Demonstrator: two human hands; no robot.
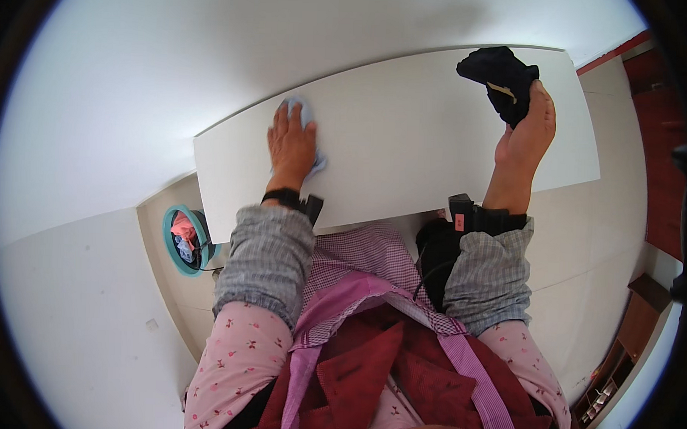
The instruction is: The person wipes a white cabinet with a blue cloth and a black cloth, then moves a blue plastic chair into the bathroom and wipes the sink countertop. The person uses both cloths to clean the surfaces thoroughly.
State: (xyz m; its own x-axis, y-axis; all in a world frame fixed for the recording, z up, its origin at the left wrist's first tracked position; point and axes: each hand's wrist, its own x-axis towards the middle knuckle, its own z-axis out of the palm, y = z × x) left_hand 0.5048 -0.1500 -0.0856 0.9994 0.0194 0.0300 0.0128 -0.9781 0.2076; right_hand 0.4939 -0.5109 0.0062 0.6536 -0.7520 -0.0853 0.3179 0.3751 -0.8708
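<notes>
A light blue cloth (319, 164) lies bunched on the left part of a white tabletop (391, 137). My left hand (292, 142) holds it down from above, fingers slightly spread, so most of the cloth is hidden under the palm. At the table's far right, my right hand (529, 124) pinches the edge of a black fabric item (499, 75) between thumb and fingers. This item is crumpled, with a tan strip across its dark opening; its exact kind is unclear. It appears raised above the tabletop.
A white wall (213, 51) runs along the table's far edge. Left of the table, a teal-rimmed basin (166, 239) on the floor holds pink and blue cloths. A dark cable (432, 272) hangs near my right sleeve. Brown shelving (628, 343) stands at the lower right.
</notes>
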